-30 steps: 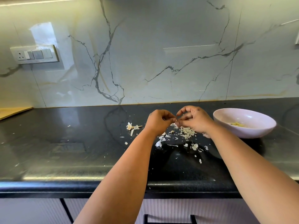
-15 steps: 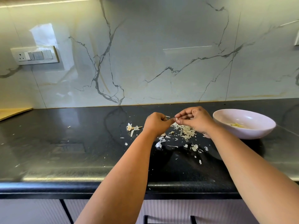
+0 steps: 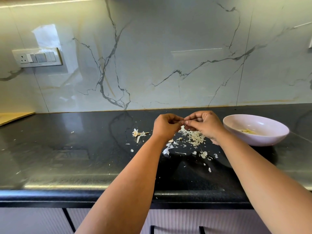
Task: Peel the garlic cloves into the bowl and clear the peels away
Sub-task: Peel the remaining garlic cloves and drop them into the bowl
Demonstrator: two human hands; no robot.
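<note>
My left hand [image 3: 166, 125] and my right hand [image 3: 205, 124] meet fingertip to fingertip above the black counter [image 3: 67, 149], pinching a small garlic clove that the curled fingers almost wholly hide. Below them lies a pile of pale garlic peels [image 3: 194, 138], with several loose flakes scattered toward the front edge. To the left sits a garlic stem stub with skin [image 3: 138, 133]. A pale pink bowl [image 3: 276, 137] stands just right of my right hand, holding a few peeled cloves [image 3: 248, 131].
A marble backsplash rises behind the counter, with a switch plate [image 3: 37, 57] at the left. A wooden board edge [image 3: 15, 116] shows at the far left. Cabinet fronts and a dark handle [image 3: 177, 228] sit below the counter's front edge.
Both hands stayed together over the peel pile, with the fingers shifting slightly on the clove. Nothing else moved.
</note>
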